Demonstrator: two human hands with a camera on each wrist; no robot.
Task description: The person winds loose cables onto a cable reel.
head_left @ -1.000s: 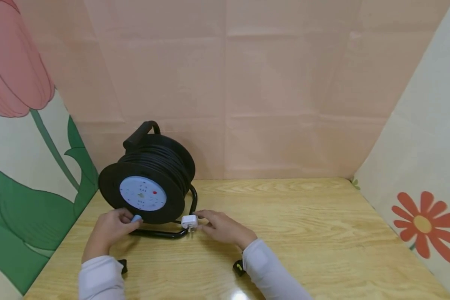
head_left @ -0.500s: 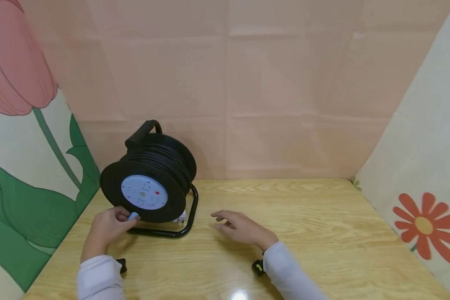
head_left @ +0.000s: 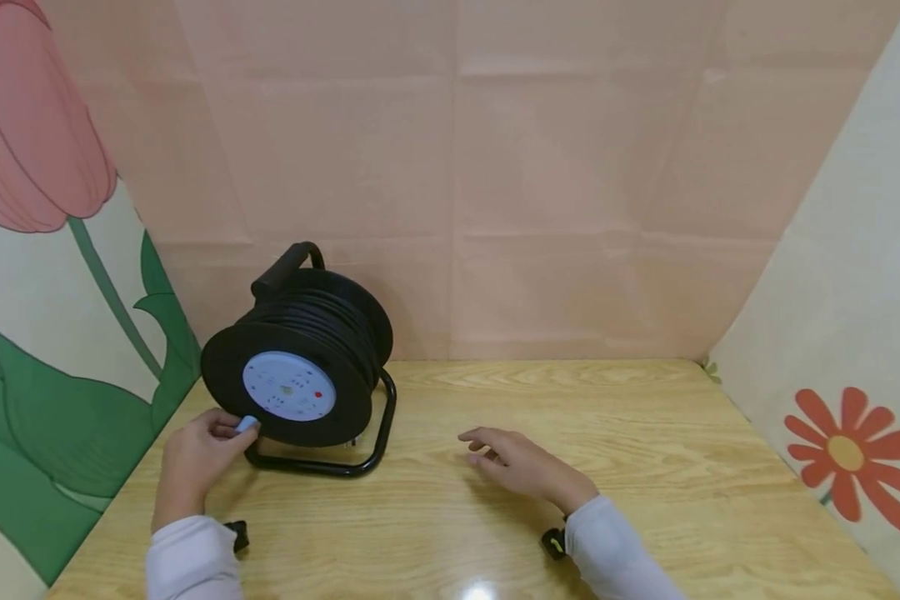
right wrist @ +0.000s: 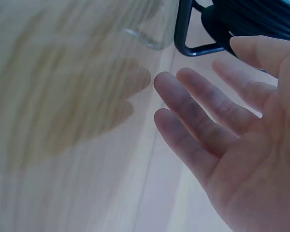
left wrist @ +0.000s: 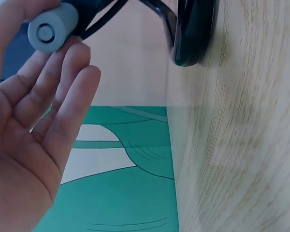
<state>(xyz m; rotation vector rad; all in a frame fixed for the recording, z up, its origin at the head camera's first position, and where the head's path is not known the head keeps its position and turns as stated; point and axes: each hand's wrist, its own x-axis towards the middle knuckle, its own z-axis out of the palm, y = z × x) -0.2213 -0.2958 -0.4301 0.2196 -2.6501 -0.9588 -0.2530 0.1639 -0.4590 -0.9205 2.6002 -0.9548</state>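
Observation:
A black cable reel stands on its tubular metal frame, wound with black cable. Its front carries a pale blue socket panel with a red button. My left hand pinches the light blue winding knob at the disc's lower left edge. The left wrist view shows this knob held by thumb and fingers from the end. Under the disc only the metal pins of the plug peek out. Over the table right of the reel, my right hand holds nothing, fingers loosely bent.
The wood-grain table runs back to a pink backdrop. Upright panels with a painted tulip and an orange flower flank it left and right.
My right hand has let go of the white plug and drawn back to the right. The plug has passed under the reel. My left hand and the knob have shifted left as the drum turns.

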